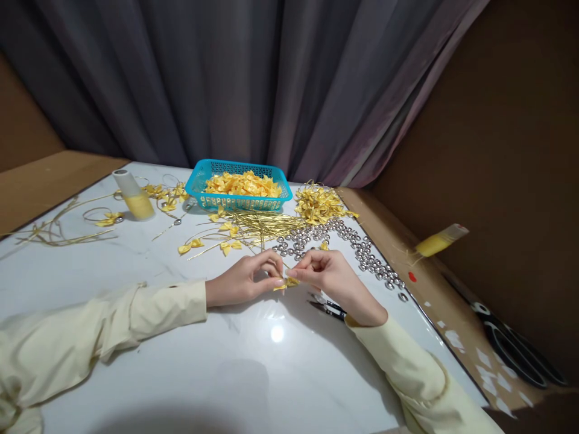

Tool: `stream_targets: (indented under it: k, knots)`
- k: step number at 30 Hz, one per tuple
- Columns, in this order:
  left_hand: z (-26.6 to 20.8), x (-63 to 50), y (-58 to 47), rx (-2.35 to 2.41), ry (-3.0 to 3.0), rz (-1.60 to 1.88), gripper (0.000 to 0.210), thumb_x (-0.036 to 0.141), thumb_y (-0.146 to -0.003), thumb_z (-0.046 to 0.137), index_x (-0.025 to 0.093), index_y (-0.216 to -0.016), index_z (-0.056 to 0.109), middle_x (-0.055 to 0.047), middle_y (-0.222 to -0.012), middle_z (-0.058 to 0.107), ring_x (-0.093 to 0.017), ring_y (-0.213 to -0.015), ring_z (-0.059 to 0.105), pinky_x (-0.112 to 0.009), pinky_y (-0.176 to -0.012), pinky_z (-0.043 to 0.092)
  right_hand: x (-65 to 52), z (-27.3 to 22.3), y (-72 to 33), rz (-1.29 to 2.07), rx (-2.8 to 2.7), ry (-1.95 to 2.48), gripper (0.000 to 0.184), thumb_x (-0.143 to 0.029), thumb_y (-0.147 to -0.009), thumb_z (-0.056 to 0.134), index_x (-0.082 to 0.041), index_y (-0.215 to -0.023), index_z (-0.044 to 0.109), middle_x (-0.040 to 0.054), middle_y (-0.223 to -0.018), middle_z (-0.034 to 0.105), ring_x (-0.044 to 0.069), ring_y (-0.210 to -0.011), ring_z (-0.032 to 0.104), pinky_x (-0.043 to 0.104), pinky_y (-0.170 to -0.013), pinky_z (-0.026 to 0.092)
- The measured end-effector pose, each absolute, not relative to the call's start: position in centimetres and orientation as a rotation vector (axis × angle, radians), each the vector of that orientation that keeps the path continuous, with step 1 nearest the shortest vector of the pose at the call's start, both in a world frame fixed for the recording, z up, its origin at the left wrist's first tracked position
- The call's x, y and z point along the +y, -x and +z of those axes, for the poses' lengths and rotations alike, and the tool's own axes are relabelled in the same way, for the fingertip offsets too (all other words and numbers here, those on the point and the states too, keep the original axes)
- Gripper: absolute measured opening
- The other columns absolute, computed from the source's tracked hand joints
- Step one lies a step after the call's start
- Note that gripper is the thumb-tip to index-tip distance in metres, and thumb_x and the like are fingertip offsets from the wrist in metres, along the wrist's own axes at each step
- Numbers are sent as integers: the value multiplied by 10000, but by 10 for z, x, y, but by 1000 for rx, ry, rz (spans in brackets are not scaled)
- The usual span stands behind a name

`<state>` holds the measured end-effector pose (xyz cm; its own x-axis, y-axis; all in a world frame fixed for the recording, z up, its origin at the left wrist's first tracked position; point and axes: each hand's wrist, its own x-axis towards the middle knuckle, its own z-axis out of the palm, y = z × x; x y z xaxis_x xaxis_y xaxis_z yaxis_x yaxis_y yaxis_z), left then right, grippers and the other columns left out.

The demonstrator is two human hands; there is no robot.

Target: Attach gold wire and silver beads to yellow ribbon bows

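Observation:
My left hand [246, 281] pinches a small yellow ribbon bow [291, 282] between thumb and fingertips, just above the white tabletop. From the other side, the closed fingertips of my right hand [335, 278] meet the same bow. A bit of gold tie shows by the fingers, but its full course is hidden. Beneath my right wrist lies a dark-tipped cutting tool [326, 308], partly covered. Beyond both hands spread gold twist ties [266, 224] and loose yellow bows [230, 247]. Many shiny silver oval pieces [368, 259] are scattered to the right.
A blue basket [194, 188] full of yellow bows stands at the back. Beside it sits a heap of bows with ties [319, 202]. A yellow thread spool [139, 202] stands left; another spool [441, 240] lies right. Large black scissors [511, 349] and paper scraps [455, 339] lie beyond the right edge.

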<state>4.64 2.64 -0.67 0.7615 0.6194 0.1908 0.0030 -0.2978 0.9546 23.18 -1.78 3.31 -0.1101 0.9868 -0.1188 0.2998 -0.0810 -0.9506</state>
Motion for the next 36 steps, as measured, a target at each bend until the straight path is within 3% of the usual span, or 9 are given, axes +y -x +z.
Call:
stream_targets:
  k: [6,13,27,36]
  knots:
    - [-8,27,-47,495,-1773,654,129,247,-843,565,198,-906,464,9,-790,596,-154,-786,622,-295,-720,442,-17,26,-233,1160,-1558,1474,338,-420,-632,740,-165,-557,530,-88,-421,349,48,-406,243,206,-397,168]
    - [-10,27,-47,471,-1756,709,135,251,-840,577,192,-925,490,-2,-902,550,-137,-806,618,-282,-732,458,-20,33,-231,996,-1617,1538,326,-402,-623,733,-159,-536,532,-85,-410,357,54,-416,258,207,-402,186]
    - [-11,28,-46,498,-1810,719,143,250,-847,566,183,-963,518,-20,-886,620,-156,-830,638,-298,-757,484,-21,44,-236,989,-1671,1556,316,-412,-608,739,-139,-549,592,-92,-404,320,48,-406,236,209,-400,174]
    - [-13,29,-46,513,-1817,718,150,235,-848,565,184,-983,526,-16,-859,639,-155,-831,638,-300,-768,478,-24,44,-235,840,-1808,1564,112,-161,-690,652,-118,-587,653,-73,-423,386,48,-417,261,198,-401,193]
